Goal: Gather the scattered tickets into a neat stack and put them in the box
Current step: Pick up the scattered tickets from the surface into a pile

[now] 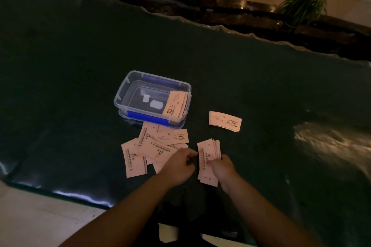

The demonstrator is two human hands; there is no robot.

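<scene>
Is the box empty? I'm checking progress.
No. The box is open, no lid on it, with some tickets leaning against its right end; the rest of its floor is bare.

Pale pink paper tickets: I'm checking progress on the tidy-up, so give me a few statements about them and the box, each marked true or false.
1. The clear plastic box with blue latches holds some pale pink paper tickets. True.
2. The right hand is empty. False: it holds a fanned ticket bundle.
3. A small squared-up ticket pile lies right of the box. True.
4. A lid covers the box. False: it is open.
5. The left hand rests on loose scattered tickets. True.
</scene>
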